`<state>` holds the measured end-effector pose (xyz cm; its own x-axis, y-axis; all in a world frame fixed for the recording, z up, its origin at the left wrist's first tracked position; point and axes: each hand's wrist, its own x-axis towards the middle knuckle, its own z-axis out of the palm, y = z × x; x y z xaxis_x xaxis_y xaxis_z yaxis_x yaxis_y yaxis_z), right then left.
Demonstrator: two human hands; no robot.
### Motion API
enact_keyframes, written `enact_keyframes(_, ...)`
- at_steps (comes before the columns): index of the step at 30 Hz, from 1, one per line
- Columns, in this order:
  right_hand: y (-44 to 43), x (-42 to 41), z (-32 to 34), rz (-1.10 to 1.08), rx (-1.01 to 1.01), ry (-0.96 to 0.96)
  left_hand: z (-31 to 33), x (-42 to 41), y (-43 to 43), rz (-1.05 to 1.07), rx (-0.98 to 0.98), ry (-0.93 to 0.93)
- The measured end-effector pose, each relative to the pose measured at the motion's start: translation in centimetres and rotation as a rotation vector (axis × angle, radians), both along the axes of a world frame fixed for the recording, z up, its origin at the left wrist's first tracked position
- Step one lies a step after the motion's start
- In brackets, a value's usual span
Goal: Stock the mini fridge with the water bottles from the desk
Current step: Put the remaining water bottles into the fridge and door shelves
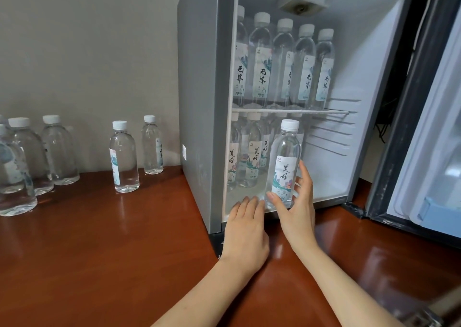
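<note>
Standing upright, axis vertical: bottle [284, 164]

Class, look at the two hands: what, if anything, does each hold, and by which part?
The right hand holds a water bottle by its lower body, around the label. The left hand holds nothing.

Leftmost desk bottles [15, 177] are cropped at the edge.

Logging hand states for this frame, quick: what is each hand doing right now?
Left hand: open, fingers straight, resting on the mini fridge's bottom front edge.
Right hand: closed around the lower part of an upright water bottle.
</note>
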<state>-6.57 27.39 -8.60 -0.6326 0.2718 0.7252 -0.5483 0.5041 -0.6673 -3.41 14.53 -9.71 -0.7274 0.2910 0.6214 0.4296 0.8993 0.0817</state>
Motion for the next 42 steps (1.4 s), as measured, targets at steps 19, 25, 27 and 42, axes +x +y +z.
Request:
enact_keyframes(19,-0.8,-0.5,1.1,-0.097,0.064,-0.083,0.0,0.0,0.0,-0.022,0.033,0.002)
enact_keyframes(25,-0.7,-1.2,1.7,-0.102,0.111,-0.151,0.3,0.4,-0.1,-0.029,0.033,-0.007)
enact_keyframes(27,-0.7,-1.6,2.0,-0.106,0.125,-0.174,0.3,0.4,-0.1,-0.028,0.034,-0.007)
enact_keyframes(42,-1.2,-5.5,4.0,-0.083,0.102,-0.319,-0.1,0.1,-0.1,-0.037,0.037,-0.026)
